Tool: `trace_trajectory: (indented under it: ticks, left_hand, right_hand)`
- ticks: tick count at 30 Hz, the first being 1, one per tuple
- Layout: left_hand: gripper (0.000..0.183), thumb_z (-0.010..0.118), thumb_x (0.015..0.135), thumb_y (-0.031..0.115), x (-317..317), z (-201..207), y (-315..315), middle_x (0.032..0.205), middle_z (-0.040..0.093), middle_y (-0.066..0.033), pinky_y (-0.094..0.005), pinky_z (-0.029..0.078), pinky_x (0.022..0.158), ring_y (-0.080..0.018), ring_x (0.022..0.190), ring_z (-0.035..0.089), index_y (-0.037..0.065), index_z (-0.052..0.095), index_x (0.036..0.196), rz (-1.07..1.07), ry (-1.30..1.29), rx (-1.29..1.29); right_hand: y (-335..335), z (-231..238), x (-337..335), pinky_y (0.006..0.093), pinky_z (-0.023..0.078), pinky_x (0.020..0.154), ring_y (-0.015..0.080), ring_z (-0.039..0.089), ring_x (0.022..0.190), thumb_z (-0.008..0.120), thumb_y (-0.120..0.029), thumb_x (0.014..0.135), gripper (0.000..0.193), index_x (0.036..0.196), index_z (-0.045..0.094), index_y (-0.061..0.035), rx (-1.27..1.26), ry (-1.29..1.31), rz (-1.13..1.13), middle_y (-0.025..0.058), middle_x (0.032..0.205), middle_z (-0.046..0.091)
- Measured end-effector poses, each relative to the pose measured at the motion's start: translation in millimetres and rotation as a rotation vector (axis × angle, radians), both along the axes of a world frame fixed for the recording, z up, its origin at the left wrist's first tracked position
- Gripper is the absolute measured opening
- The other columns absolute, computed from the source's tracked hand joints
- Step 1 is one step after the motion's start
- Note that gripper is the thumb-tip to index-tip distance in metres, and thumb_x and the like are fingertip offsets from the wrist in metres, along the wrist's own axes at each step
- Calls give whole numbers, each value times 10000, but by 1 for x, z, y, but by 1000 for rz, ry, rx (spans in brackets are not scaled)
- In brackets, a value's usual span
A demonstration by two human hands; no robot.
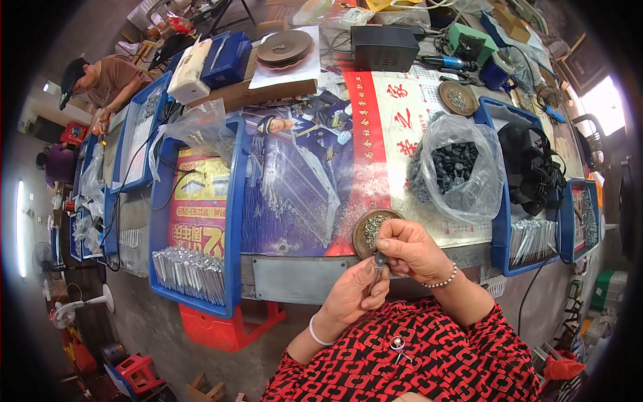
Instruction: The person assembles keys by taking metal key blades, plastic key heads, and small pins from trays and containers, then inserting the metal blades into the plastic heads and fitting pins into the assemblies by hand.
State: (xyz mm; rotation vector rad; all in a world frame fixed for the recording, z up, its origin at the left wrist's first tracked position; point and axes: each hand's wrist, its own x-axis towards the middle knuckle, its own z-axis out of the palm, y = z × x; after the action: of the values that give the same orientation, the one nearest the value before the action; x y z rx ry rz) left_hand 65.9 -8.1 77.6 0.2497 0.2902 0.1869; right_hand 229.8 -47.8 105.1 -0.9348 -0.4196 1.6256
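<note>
Centrally, just below the middle of the frame, a small dark piece (380,259) is held between the two hands, which are brought close together. By the left hand (353,289), its lower part is pinched between thumb and bent fingers; by the right hand (414,253), thumb and forefinger are pressed together at its upper end. Whether a smaller part is also gripped there cannot be told.

Just behind the fingers, a round brown dish (358,236) is partly covered by the right hand, and small metal bits (372,229) are contained in it. At right of centre, black pieces (455,164) are gathered in an open clear plastic bag (494,191). Metal strips (191,276) are lined up in the near end of a long blue tray (236,201) at left. At upper left, another person (120,80) is seen bent over a table.
</note>
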Motion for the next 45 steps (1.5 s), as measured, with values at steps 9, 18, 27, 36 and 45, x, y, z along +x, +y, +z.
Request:
trace_trajectory:
  ticks: [9, 18, 27, 36, 45]
  left_hand:
    - [354, 418, 941, 370, 4, 2, -17, 646, 417, 0, -187, 244, 415, -54, 443, 314, 26, 499, 964, 19, 31, -118]
    - [349, 418, 943, 364, 4, 1, -18, 656, 430, 2, -187, 244, 414, -49, 441, 305, 23, 492, 959, 47, 29, -172]
    - [335, 431, 934, 375, 11, -2, -14, 653, 415, 7, -183, 252, 421, -47, 449, 302, 44, 486, 935, 39, 27, -210]
    - [330, 415, 942, 375, 13, -8, -12, 664, 398, 8, -183, 255, 419, -46, 444, 294, 53, 486, 956, 54, -7, -298]
    - [323, 410, 946, 370, 14, -14, -12, 661, 398, 12, -191, 250, 423, -53, 441, 292, 57, 491, 966, 86, -15, -305]
  right_hand:
    - [-14, -4, 6, 173, 287, 392, 14, 405, 450, 588, -159, 868, 174, 757, 486, -71, 30, -93, 90, -48, 598, 469]
    - [-16, -11, -2, 170, 364, 487, 23, 470, 534, 590, -168, 869, 185, 749, 496, -63, 173, -284, 66, -35, 656, 505]
    - [-10, -2, 4, 177, 327, 416, 23, 449, 475, 563, -211, 889, 219, 729, 521, -67, 75, -261, 79, -32, 579, 518]
    - [-3, -10, 6, 177, 326, 417, 22, 444, 468, 563, -220, 889, 228, 723, 521, -70, 30, -282, 95, -33, 566, 516]
    - [3, -13, 7, 172, 330, 424, 15, 451, 484, 558, -227, 896, 231, 726, 522, -75, 47, -315, 108, -36, 591, 529]
